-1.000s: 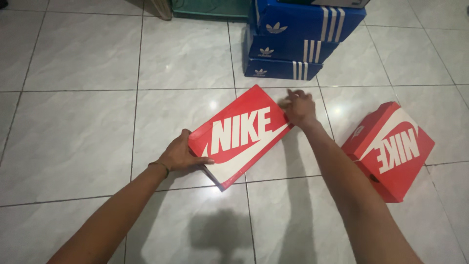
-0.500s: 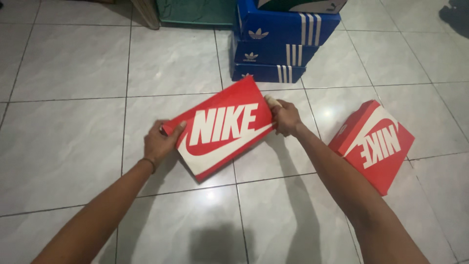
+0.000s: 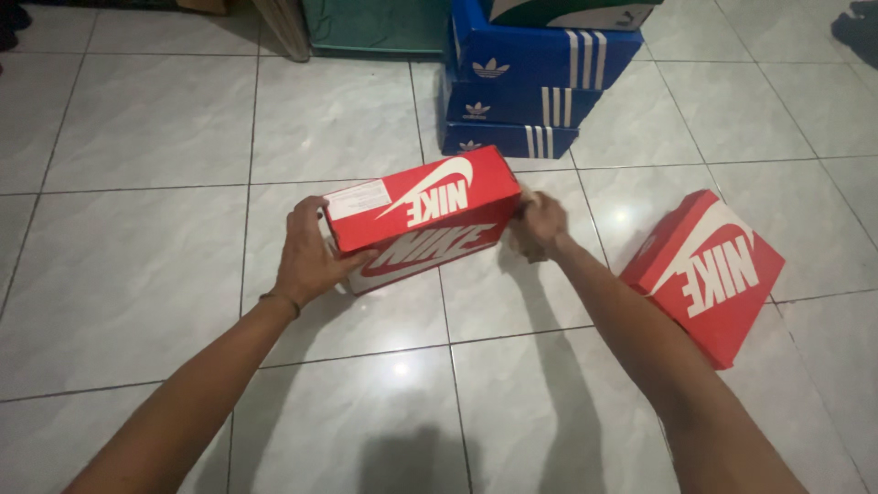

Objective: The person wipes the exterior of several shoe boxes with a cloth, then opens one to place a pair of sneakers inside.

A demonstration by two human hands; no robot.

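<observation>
The pale tiled floor (image 3: 137,274) fills the view. At 12 o'clock stands a stack of blue shoe boxes (image 3: 530,82). At 3 o'clock lies a second red shoe box (image 3: 704,274). At centre, the red shoe box (image 3: 421,215) is tipped on edge, the left hand (image 3: 306,261) and right hand (image 3: 540,224) clasping its ends.

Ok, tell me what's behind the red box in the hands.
Behind the red box stands a stack of blue boxes on the tiled floor; the lowest box is partly covered.
</observation>
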